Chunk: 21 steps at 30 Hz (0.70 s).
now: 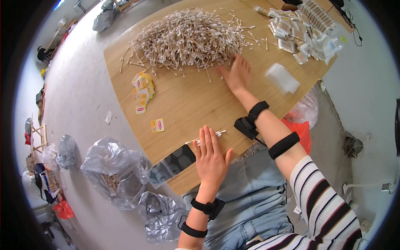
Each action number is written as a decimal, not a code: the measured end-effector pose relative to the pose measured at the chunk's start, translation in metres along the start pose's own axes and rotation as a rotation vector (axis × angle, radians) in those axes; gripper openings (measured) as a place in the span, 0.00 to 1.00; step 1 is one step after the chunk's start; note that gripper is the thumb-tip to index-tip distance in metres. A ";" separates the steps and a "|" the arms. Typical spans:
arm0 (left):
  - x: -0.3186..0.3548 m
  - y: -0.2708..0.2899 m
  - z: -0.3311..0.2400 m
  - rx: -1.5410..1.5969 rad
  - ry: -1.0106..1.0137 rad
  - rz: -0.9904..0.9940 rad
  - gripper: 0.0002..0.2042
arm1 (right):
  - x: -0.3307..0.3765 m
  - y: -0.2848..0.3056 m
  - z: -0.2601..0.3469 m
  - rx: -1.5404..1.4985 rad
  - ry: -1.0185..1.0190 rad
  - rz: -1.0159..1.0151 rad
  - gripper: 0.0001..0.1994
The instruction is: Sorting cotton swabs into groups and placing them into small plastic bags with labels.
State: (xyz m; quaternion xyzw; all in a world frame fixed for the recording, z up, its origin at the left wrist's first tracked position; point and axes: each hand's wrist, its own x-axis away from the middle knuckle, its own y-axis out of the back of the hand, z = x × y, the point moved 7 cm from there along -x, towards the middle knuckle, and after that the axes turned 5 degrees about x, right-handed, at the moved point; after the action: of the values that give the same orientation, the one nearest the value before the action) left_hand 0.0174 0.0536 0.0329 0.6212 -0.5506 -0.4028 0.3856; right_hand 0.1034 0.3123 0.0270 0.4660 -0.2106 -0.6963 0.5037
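Left hand [211, 155] lay flat on the surface [187, 104], fingers together and straight, pinning a small bunch of cotton swabs [217, 133] near the front edge. Right hand [236, 74] reached into the edge of the big swab heap [189, 36] at the far side; fingers spread loosely, blurred, so I couldn't tell whether they'd closed on anything.

My read: swabs are very light, thin sticks, stiff but snappable, roll easily. Best pinched mid-stick as a bundle, not by the soft tips.

Packaging: small yellow square labels with a red oval [143, 91] stacked left of the heap, one stray [157, 125] nearer me. Filled clear packets [293, 29] piled far right. One empty clear sleeve [282, 78] beside the right hand.
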 end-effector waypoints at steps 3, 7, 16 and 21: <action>0.002 -0.001 0.000 0.012 0.003 -0.008 0.39 | -0.013 -0.002 -0.012 -0.001 -0.094 -0.019 0.18; 0.001 0.000 -0.004 0.043 0.002 -0.020 0.38 | -0.028 0.012 -0.041 0.033 0.053 -0.046 0.08; 0.004 0.000 0.002 0.043 0.007 -0.023 0.37 | 0.067 0.065 -0.025 -0.261 0.211 0.197 0.02; 0.001 0.001 0.001 0.041 0.001 -0.052 0.38 | 0.107 0.079 0.023 -0.372 0.431 0.325 0.06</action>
State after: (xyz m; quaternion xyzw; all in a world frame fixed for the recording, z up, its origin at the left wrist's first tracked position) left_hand 0.0163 0.0529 0.0337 0.6434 -0.5422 -0.4011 0.3622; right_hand 0.1175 0.1796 0.0517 0.4630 -0.0400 -0.5185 0.7178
